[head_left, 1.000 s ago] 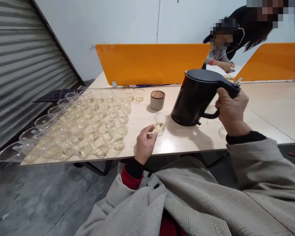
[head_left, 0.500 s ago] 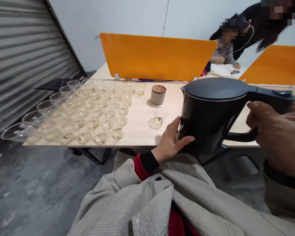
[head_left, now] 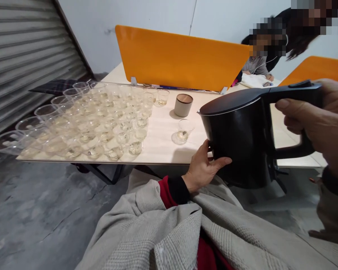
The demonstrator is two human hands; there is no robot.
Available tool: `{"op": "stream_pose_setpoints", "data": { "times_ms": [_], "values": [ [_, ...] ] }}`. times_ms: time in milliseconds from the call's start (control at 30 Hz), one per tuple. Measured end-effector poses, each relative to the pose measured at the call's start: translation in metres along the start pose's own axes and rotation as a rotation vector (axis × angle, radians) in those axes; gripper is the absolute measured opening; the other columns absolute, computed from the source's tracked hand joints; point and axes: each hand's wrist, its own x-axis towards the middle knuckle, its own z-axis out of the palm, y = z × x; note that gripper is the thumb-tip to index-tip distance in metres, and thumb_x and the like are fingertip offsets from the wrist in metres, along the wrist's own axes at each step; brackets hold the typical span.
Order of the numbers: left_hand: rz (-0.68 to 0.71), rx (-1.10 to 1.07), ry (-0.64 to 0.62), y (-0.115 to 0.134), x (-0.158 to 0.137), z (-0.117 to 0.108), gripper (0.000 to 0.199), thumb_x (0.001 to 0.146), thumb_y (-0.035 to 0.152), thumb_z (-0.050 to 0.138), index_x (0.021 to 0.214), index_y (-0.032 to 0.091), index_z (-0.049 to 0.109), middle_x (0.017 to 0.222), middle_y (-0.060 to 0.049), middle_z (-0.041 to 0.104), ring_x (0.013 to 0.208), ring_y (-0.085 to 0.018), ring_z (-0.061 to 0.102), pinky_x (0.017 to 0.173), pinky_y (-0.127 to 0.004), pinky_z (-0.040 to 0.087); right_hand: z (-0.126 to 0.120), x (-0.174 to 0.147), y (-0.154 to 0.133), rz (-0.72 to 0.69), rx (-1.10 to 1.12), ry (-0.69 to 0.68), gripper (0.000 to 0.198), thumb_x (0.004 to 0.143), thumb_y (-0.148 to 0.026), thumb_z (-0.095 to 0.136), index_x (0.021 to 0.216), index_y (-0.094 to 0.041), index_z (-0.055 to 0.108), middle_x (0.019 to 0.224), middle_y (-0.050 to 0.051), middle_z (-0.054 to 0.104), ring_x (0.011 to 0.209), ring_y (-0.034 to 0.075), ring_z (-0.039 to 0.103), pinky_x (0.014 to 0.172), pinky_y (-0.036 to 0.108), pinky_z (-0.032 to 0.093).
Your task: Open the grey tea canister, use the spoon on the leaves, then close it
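Note:
A black electric kettle [head_left: 239, 146] with a flat lid is held in the air over the table's front edge, slightly tilted, its spout toward the left. My right hand [head_left: 323, 123] is closed around its handle. My left hand [head_left: 201, 168] is cupped against the lower left side of the kettle, thumb in front, with some fingers hidden behind it. Left of the spout, on the table, stands one clear plastic cup [head_left: 183, 132] with a little pale liquid and dark bits. Behind that cup is a grey canister [head_left: 183, 108] with a brown top.
Many clear cups [head_left: 107, 137] with pale liquid crowd the left part of the table [head_left: 160, 150]. An orange divider [head_left: 183, 60] stands along the back, and two people are beyond it at the right. A rolling shutter [head_left: 25, 48] is at the left.
The kettle's handle end has risen and moved left, tipping its spout leftward. My left hand has shifted slightly right along with the kettle's lower side. The view has tilted a little.

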Motion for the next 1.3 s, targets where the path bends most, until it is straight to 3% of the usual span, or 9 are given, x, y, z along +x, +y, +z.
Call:
{"op": "stream_pose_setpoints", "data": {
  "times_ms": [200, 400, 600, 800, 967, 1133, 1300],
  "values": [
    [-0.012, -0.033, 0.029, -0.005, 0.004, -0.001, 0.069, 0.082, 0.066, 0.087, 0.126, 0.018, 0.064, 0.127, -0.015, 0.075, 0.112, -0.030, 0.073, 0.093, -0.044, 0.064, 0.010, 0.017, -0.023, 0.024, -0.094, -0.164, 0.020, 0.094, -0.027, 0.080, 0.079, -0.021, 0.068, 0.054, -0.004, 0.054, 0.045, 0.007, 0.045, 0.035, 0.016, 0.029],
    [-0.016, -0.003, 0.032, -0.009, 0.006, -0.003, 0.070, 0.086, 0.066, 0.083, 0.132, 0.016, 0.064, 0.123, -0.015, 0.077, 0.107, -0.029, 0.074, 0.097, -0.045, 0.061, 0.028, 0.030, -0.042, 0.147, -0.204, -0.197, 0.016, 0.089, -0.016, 0.080, 0.077, -0.020, 0.069, 0.049, -0.005, 0.051, 0.037, 0.007, 0.042, 0.032, 0.017, 0.023],
    [-0.027, -0.006, 0.025, -0.010, 0.008, -0.006, 0.066, 0.089, 0.062, 0.082, 0.133, 0.016, 0.064, 0.131, -0.016, 0.076, 0.117, -0.030, 0.073, 0.106, -0.046, 0.058, 0.038, 0.034, -0.056, 0.229, -0.303, -0.198, 0.019, 0.090, -0.014, 0.079, 0.076, -0.020, 0.067, 0.051, -0.004, 0.053, 0.039, 0.008, 0.046, 0.034, 0.016, 0.025],
    [-0.020, -0.074, 0.022, -0.011, 0.009, -0.006, 0.069, 0.089, 0.063, 0.081, 0.136, 0.016, 0.063, 0.134, -0.017, 0.075, 0.120, -0.031, 0.072, 0.106, -0.047, 0.058, 0.040, 0.038, -0.055, 0.144, -0.235, -0.259, 0.020, 0.087, -0.015, 0.078, 0.072, -0.021, 0.066, 0.047, -0.005, 0.051, 0.035, 0.008, 0.043, 0.035, 0.018, 0.023],
    [-0.038, -0.100, 0.027, -0.015, 0.011, -0.006, 0.070, 0.088, 0.065, 0.082, 0.134, 0.016, 0.064, 0.131, -0.017, 0.076, 0.117, -0.030, 0.073, 0.105, -0.047, 0.058, 0.049, 0.043, -0.055, 0.237, -0.335, -0.216, 0.025, 0.088, -0.015, 0.081, 0.071, -0.020, 0.064, 0.050, -0.004, 0.054, 0.042, 0.008, 0.046, 0.040, 0.020, 0.023],
    [-0.038, -0.122, 0.034, -0.019, 0.013, -0.007, 0.072, 0.087, 0.066, 0.082, 0.136, 0.017, 0.063, 0.135, -0.017, 0.075, 0.119, -0.030, 0.072, 0.107, -0.046, 0.058, 0.053, 0.046, -0.051, 0.187, -0.312, -0.224, 0.023, 0.089, -0.014, 0.084, 0.073, -0.018, 0.067, 0.052, -0.003, 0.056, 0.046, 0.008, 0.049, 0.043, 0.021, 0.028],
    [-0.037, -0.118, 0.040, -0.021, 0.013, -0.007, 0.069, 0.088, 0.064, 0.083, 0.135, 0.016, 0.064, 0.132, -0.016, 0.076, 0.118, -0.030, 0.072, 0.106, -0.047, 0.058, 0.056, 0.045, -0.058, 0.236, -0.374, -0.227, 0.025, 0.090, -0.015, 0.083, 0.074, -0.019, 0.065, 0.052, -0.003, 0.056, 0.046, 0.009, 0.050, 0.043, 0.022, 0.028]
  ]
}}
